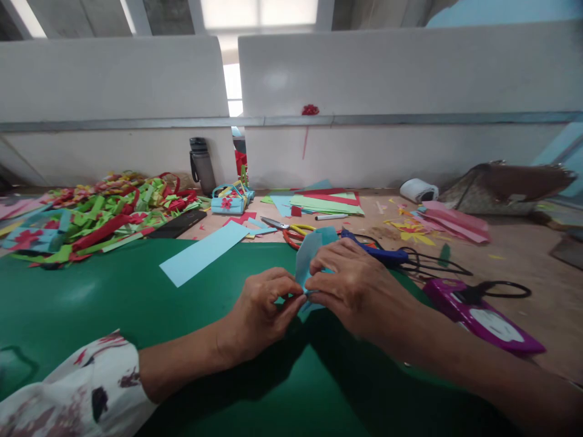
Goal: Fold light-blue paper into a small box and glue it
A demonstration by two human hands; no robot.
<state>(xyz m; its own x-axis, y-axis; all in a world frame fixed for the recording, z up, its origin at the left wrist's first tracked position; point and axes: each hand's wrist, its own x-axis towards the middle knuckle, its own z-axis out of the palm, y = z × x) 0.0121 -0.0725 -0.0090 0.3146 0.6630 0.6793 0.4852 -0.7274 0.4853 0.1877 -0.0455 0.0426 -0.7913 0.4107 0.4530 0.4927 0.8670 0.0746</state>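
A folded piece of light blue paper (308,252) is held up between both hands over the green mat. My left hand (266,303) pinches its lower left edge between thumb and fingertips. Wrapped around the paper's right side is my right hand (348,279), its fingers bent and its thumb close to the left fingertips. Part of the paper is hidden behind the right fingers. A flat strip of light blue paper (204,252) lies on the mat to the left. Just behind the hands rest scissors (298,230) with orange and yellow handles.
A blue glue gun (382,252) with a black cord and a purple device (485,315) lie to the right. Coloured paper scraps (122,212), a dark phone (177,224), a bottle (201,167) and a small blue paper basket (230,200) stand at the back left. Behind is a white partition (387,73).
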